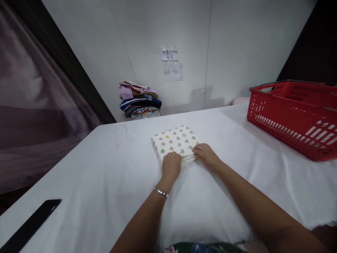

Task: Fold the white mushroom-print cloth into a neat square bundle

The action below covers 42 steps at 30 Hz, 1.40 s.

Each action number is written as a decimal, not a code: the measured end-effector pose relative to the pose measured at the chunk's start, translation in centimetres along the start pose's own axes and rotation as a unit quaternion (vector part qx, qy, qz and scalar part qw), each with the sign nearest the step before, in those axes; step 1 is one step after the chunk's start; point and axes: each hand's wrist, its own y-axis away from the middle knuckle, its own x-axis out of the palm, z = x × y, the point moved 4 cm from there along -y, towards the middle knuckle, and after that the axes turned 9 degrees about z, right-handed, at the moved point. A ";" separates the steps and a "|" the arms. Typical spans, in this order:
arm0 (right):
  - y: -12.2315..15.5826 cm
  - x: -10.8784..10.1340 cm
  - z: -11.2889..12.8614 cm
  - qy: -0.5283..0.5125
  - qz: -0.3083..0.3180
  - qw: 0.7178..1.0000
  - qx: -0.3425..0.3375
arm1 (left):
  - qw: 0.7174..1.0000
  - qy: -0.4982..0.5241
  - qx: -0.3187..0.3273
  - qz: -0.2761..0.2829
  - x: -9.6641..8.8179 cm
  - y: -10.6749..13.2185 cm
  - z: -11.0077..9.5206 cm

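While faintly creased white fabric covers the broad table, a red, slotted plastic basket stands at its right. Mid-table lies a flat, folded white cloth with grey mushroom prints; the left hand bends closely set fingers over its near edge, the right hand over its near right corner. Any pinch underneath cannot be told. White surface stretches widely leftward.

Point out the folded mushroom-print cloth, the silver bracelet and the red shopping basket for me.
Folded mushroom-print cloth (176, 141): head view, middle of its top face.
Silver bracelet (160, 192): head view, the band across the left wrist.
Red shopping basket (286, 119): head view, its outer side wall.
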 end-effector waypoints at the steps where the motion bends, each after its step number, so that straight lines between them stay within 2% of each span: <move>1: 0.0 0.0 0.0 0.003 -0.003 1.000 0.002 | 1.000 -0.004 -0.003 -0.003 0.0 0.0 0.0; 8: -0.2 0.0 0.6 0.012 -0.015 1.000 0.009 | 1.000 0.002 0.006 -0.004 0.1 0.1 -0.1; 18: 0.7 0.7 -0.7 0.032 -0.006 0.999 0.032 | 0.999 0.041 0.027 -0.009 -0.1 0.6 0.1; 29: 0.6 0.6 -0.3 0.020 0.008 0.999 0.029 | 1.000 0.020 0.016 0.012 0.2 0.4 0.0; 42: 0.4 0.4 0.2 0.020 -0.006 1.000 0.001 | 0.999 0.009 0.036 0.031 0.1 0.5 0.0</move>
